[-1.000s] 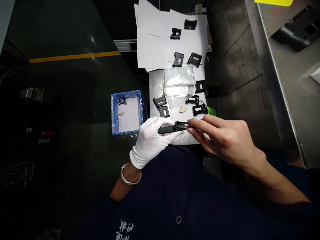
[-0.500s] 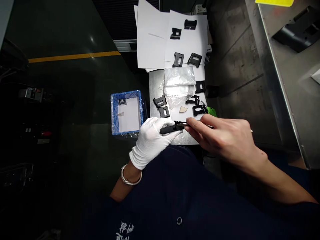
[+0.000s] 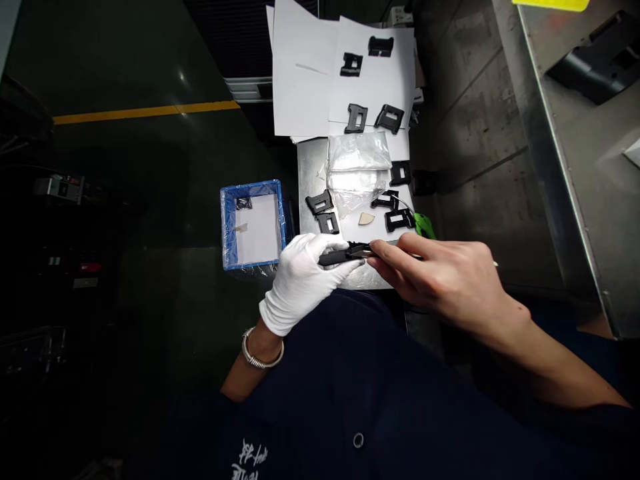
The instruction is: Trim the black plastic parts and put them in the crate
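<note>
My left hand [image 3: 305, 279], in a white glove, is closed around a black plastic part [image 3: 334, 257] at the table's near edge. My bare right hand [image 3: 435, 273] pinches a thin blade-like tool [image 3: 367, 251], whose tip meets the right end of that part. The tool's other end shows behind my knuckles. Just beyond my hands lie a small beige piece [image 3: 367, 219] and several similar black parts, among them one at the left [image 3: 327, 223] and one at the right [image 3: 397, 221]. A green-handled tool [image 3: 424, 225] lies beside the right one.
Clear plastic bags [image 3: 359, 153] lie mid-table. Behind them, white sheets [image 3: 303, 80] carry more black parts. A blue bin [image 3: 225, 227] lined with plastic stands left of the table, with a small dark item inside. At the far right is a metal surface [image 3: 575, 167] with a large black part.
My right hand has shifted slightly left, and the tool's tip has moved a little against the black part. My left hand keeps its hold almost unmoved.
</note>
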